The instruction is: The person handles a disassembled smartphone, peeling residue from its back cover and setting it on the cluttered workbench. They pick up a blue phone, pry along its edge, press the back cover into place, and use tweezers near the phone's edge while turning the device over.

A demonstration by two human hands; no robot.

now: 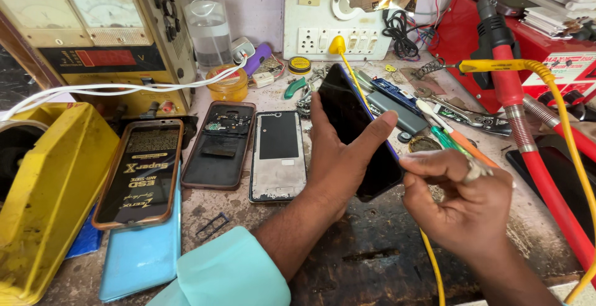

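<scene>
The left hand point(338, 157) grips a dark phone point(360, 129), tilted on its long edge above the bench point(372, 250); the thumb lies across the glass near its middle and the fingers wrap behind. The right hand point(462, 203) sits just beside the phone's lower right edge, fingers curled with thumb and forefinger pinched at that edge — whether they clasp anything small there, I cannot tell. A ring shows on one finger.

Left of the phone, flat on the bench, lie three pieces in a row: a silver frame point(278, 156) with a black square in its upper half, an opened phone back point(218, 144) with exposed parts, and a brown-cased phone point(139, 172) with a printed film on its screen. The last rests on a light blue sheet point(143, 256). A yellow box point(53, 200) stands at the far left, and a beige power supply point(93, 33) with two dials stands behind it, a white cable crossing its front.

A clear bottle point(208, 23) and a small amber jar point(227, 82) sit by the supply. Behind the phone, tweezers, a brush and screwdrivers point(453, 139) lie scattered — well apart from the hands. A yellow cable point(559, 113) and a red hose point(534, 157) run down the right side. A white socket panel point(329, 14) hangs on the wall.
</scene>
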